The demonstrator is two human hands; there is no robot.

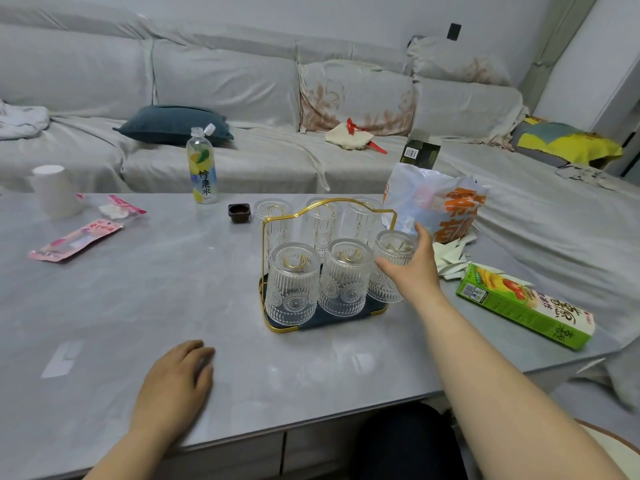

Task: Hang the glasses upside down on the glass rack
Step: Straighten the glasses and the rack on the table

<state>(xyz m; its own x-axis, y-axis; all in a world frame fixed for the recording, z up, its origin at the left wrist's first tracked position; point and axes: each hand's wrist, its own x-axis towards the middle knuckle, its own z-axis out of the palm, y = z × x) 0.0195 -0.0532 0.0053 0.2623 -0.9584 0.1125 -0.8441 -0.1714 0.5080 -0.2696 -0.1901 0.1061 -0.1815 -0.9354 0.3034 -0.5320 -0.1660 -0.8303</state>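
A gold wire glass rack (277,220) with a dark tray base stands at the middle of the grey table. Several clear ribbed glasses hang upside down on its prongs, three in front and three behind. The front left glass (294,285) and the front middle glass (346,278) stand free. My right hand (412,265) is at the front right glass (393,258), thumb and fingers spread around its side; whether it still grips the glass is unclear. My left hand (176,382) lies palm down on the table near the front edge, holding nothing.
A lemon water bottle (202,168) and a small dark dish (239,213) stand behind the rack. A plastic bag (436,202) and a green box (526,306) lie to the right. Pink packets (76,240) and a white cup (57,192) are at the left. A sofa runs behind.
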